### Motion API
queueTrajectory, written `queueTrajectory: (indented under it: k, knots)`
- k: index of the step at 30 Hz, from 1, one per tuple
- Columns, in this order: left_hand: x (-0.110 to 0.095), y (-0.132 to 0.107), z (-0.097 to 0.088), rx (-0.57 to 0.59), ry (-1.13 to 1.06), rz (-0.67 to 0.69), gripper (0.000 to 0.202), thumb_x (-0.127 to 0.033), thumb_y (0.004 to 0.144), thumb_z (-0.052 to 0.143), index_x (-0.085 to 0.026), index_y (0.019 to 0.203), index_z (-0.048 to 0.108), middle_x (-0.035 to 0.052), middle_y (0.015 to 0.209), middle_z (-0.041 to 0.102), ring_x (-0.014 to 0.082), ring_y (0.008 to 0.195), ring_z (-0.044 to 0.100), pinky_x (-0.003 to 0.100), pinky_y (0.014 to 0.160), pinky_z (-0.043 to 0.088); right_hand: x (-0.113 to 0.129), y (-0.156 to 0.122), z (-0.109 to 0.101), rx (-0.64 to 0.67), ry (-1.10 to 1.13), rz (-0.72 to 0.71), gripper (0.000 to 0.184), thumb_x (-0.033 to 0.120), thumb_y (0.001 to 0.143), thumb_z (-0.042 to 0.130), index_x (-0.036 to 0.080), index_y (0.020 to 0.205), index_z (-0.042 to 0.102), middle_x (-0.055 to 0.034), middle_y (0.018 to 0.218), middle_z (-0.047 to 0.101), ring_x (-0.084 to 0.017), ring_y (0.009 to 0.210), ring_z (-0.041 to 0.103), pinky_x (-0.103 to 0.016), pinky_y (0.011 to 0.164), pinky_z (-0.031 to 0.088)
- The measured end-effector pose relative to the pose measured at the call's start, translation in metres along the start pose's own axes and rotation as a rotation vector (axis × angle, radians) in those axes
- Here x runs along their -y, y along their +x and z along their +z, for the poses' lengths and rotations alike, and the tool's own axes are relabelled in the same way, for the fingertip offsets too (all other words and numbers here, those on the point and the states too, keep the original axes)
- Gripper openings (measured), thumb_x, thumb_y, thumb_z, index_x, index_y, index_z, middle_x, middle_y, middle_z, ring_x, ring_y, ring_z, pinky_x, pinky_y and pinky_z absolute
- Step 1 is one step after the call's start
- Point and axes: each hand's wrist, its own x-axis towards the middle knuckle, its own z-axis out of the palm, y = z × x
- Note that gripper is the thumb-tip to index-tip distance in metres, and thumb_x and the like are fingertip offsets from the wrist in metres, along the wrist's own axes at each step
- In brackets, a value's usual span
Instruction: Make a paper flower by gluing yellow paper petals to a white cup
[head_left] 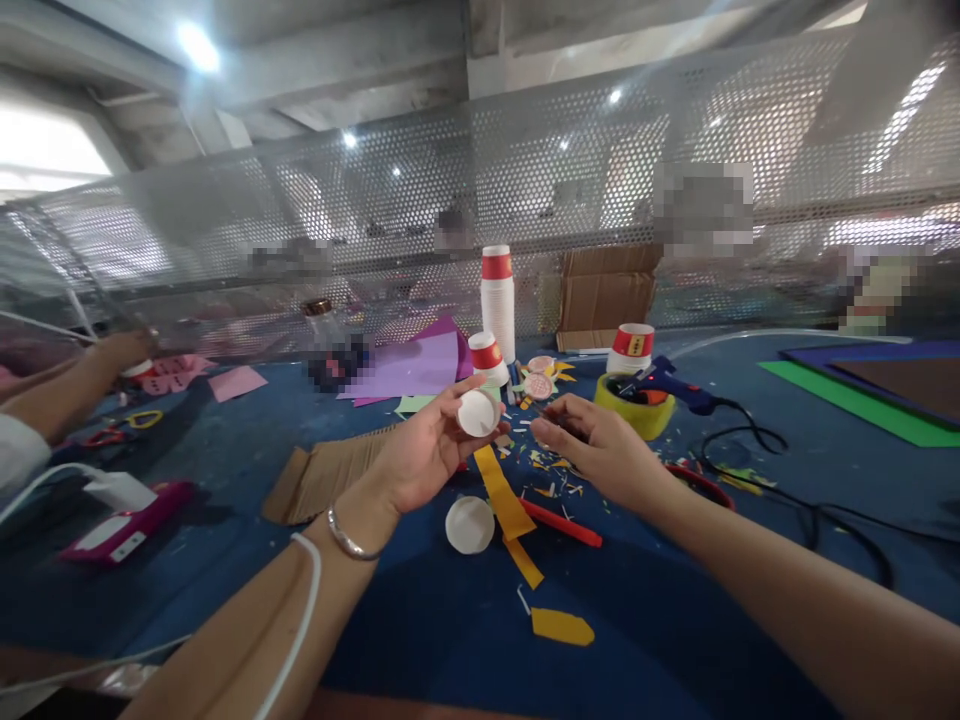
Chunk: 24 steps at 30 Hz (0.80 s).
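My left hand [435, 440], with a silver bangle at the wrist, holds a small white round paper cup bottom [477, 413] by its edge. Close by on the right, my right hand [589, 440] is closed, fingers bent around something dark that I cannot make out. A second white cup bottom [469, 525] lies on the blue table below my left hand. Beside it are yellow paper strips [504, 495], a red pen-like stick [566, 523] and a yellow paper piece with a pointed end [562, 627]. Small paper scraps [551, 462] are strewn beneath my right hand.
A tall stack of paper cups [498, 310] stands behind my hands. On the right, a blue glue gun [671, 385] rests on a yellow tape roll [637, 415], its black cord trailing right. Corrugated cardboard [330, 470] and a magenta power strip [131, 525] lie left, near another person's arm [67, 385].
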Motion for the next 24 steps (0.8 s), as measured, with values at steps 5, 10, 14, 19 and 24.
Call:
queueTrajectory:
  k: [5,10,14,19,24]
  knots:
    - [0.001,0.0,0.0,-0.005,-0.029,0.023,0.03,-0.019,0.082,0.065,-0.018,0.112,0.068,0.0081,0.097,0.074,0.0241,0.095,0.072,0.037,0.089,0.057,-0.001,-0.001,0.001,0.0,0.046,0.026,0.038,0.057,0.094,0.053,0.02,0.091,0.058,0.0008,0.072,0.057,-0.013,0.06,0.048,-0.027,0.053,0.036]
    - [0.004,0.0,0.0,-0.025,-0.033,0.06,0.025,-0.02,0.08,0.069,-0.016,0.105,0.07,0.0085,0.097,0.073,0.0236,0.09,0.071,0.036,0.083,0.057,-0.001,0.0,0.002,-0.019,0.06,0.041,0.036,0.056,0.092,0.056,0.02,0.089,0.057,0.0016,0.068,0.056,-0.012,0.057,0.046,-0.026,0.051,0.035]
    - [0.001,0.0,-0.003,-0.061,0.001,0.11,0.026,-0.023,0.079,0.07,-0.018,0.104,0.069,0.0074,0.097,0.071,0.0229,0.087,0.069,0.035,0.075,0.057,-0.003,-0.001,0.004,0.045,0.053,0.029,0.031,0.05,0.089,0.062,0.02,0.091,0.057,-0.0008,0.075,0.062,-0.016,0.066,0.056,-0.029,0.06,0.042]
    - [0.0,-0.002,-0.003,-0.031,0.085,0.121,0.033,-0.017,0.073,0.071,-0.018,0.106,0.072,0.0047,0.093,0.071,0.02,0.085,0.067,0.032,0.077,0.054,0.002,-0.003,0.006,0.067,0.066,0.029,0.033,0.053,0.092,0.057,0.019,0.091,0.056,-0.0001,0.072,0.06,-0.015,0.064,0.053,-0.029,0.058,0.039]
    - [0.004,-0.007,-0.001,0.085,0.189,0.143,0.038,-0.013,0.074,0.073,-0.021,0.111,0.071,0.0041,0.096,0.07,0.018,0.083,0.066,0.032,0.079,0.051,0.012,-0.005,0.004,0.056,0.108,-0.024,0.033,0.053,0.095,0.054,0.02,0.089,0.054,0.0027,0.068,0.051,-0.012,0.059,0.044,-0.028,0.055,0.032]
